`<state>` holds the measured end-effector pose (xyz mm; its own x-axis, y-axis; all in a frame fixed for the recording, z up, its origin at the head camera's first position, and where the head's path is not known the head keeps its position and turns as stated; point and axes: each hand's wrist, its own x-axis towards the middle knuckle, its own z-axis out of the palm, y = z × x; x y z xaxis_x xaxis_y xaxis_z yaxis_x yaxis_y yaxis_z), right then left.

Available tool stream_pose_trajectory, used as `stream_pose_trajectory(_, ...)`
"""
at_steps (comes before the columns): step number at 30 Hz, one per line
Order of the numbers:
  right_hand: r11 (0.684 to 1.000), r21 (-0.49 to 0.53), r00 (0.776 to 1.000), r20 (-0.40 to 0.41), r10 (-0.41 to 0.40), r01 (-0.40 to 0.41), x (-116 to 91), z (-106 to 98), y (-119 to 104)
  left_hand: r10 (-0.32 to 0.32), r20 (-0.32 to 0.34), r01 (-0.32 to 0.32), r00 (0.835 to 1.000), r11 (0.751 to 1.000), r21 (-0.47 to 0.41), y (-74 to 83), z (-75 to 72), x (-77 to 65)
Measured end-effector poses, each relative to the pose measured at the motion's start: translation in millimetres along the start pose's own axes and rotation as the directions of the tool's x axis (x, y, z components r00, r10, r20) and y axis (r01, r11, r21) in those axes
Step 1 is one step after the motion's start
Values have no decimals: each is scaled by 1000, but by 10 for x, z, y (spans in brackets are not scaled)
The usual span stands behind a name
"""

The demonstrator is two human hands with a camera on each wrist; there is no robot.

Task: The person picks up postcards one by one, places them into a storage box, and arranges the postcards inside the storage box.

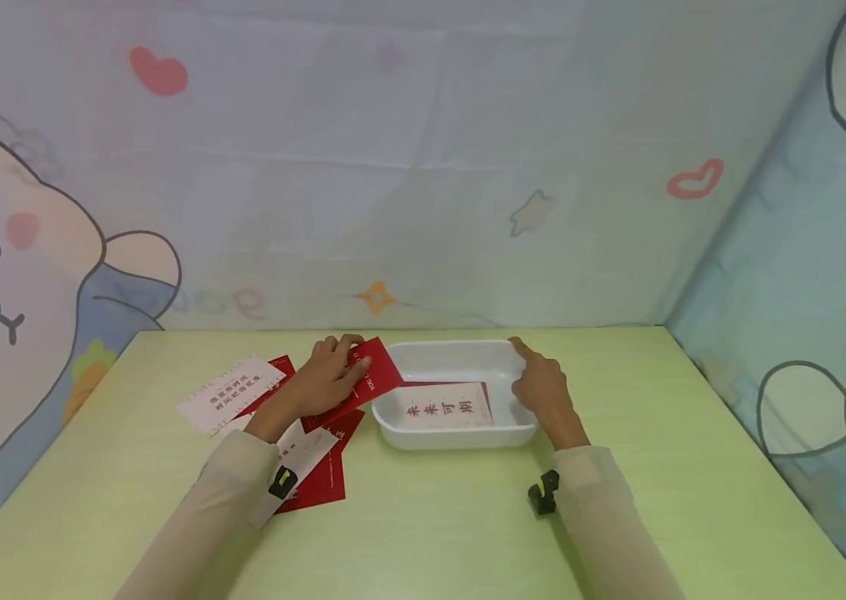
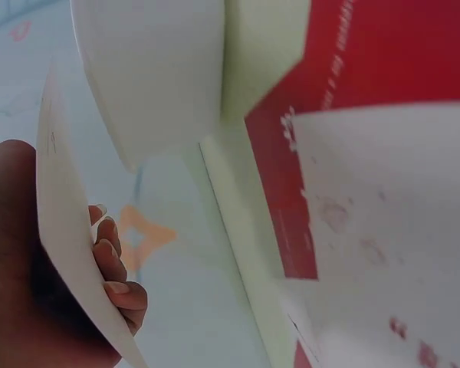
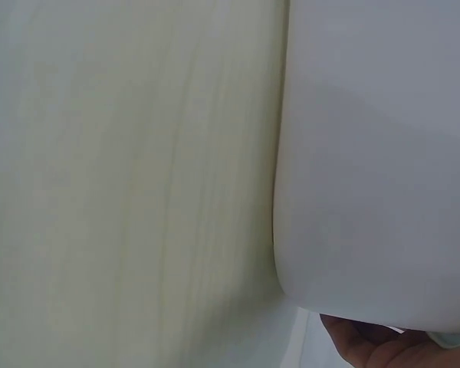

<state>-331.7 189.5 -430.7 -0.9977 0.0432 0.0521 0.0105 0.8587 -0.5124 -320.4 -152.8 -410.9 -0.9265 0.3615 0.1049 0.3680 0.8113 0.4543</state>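
Note:
In the head view my left hand (image 1: 327, 382) pinches a red card (image 1: 381, 377) with light lettering, just left of a white oblong dish (image 1: 453, 438). The left wrist view shows the card's pale side (image 2: 73, 222), thumb on one face and fingertips (image 2: 126, 295) on the other. My right hand (image 1: 546, 390) grips the dish's right end, a finger at the rim's far corner; the right wrist view shows mostly the dish's outer wall (image 3: 376, 169). Inside the dish lies a white card (image 1: 447, 406) with red characters, a red one partly under it.
Left of the dish, several red and white cards overlap loosely on the pale green table (image 1: 453, 525): a white card (image 1: 233, 390) at the far left, a red card (image 1: 327, 483) nearer. My left forearm covers part of them. A printed cloth backdrop (image 1: 423, 208) rises behind the table.

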Motion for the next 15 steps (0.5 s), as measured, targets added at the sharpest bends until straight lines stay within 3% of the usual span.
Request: stream_pose_trajectory(15,1000,-5,1000,-18,-18,18,-14,-17,4,27,32,-28,999,999,19,259,74,196)
